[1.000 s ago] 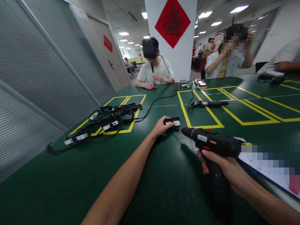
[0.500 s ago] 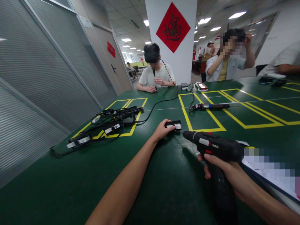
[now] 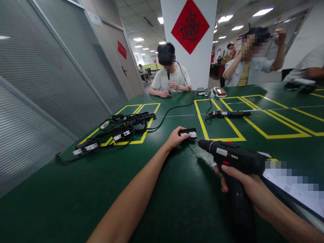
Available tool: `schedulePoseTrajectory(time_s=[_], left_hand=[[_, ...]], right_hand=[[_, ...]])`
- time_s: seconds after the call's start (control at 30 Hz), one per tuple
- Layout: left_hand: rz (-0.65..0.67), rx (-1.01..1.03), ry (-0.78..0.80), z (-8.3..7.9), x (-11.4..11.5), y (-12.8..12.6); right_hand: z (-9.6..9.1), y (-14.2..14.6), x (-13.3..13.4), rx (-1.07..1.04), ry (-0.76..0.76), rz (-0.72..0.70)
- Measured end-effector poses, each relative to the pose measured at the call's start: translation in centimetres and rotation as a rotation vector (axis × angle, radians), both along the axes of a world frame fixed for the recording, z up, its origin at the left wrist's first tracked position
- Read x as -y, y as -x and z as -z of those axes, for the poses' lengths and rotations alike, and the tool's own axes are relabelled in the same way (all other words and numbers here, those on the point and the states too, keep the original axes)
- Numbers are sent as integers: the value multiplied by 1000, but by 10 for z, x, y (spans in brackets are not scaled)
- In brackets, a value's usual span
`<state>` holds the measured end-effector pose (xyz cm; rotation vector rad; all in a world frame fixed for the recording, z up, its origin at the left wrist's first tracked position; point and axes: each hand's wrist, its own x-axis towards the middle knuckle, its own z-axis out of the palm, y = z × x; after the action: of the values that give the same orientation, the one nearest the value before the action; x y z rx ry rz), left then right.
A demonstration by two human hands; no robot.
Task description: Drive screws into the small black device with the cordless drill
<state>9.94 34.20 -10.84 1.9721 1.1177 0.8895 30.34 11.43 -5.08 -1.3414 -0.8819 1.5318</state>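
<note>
At left, black cabled parts (image 3: 131, 131) with white labels are laid on the green table (image 3: 187, 202). Mid-table, a small black oblong block (image 3: 188, 131) with a white label is pinched by the fingers of the left hand (image 3: 175, 137). At or just beside it, a thin metal bit (image 3: 194, 140) is already presented by a black pistol-shaped drill (image 3: 236, 157), clamped in the fingers of the right hand (image 3: 246, 181); what is finished or left cannot be told.
</note>
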Motion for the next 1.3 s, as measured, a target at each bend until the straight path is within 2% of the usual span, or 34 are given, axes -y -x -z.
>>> schedulePoseTrajectory(time_s=[0.23,0.67,0.9,1.3], left_hand=[[28,22,-12,0,-1,0],[38,22,6,3,-2,1],[36,40,0,4,-3,0],[24,44,7,5,-3,1]], right_hand=[[2,-1,0,-57,-12,34],[-3,1,-1,-19,20,24],[2,-2,0,-23,7,-4],[-2,1,-1,-7,-17,13]])
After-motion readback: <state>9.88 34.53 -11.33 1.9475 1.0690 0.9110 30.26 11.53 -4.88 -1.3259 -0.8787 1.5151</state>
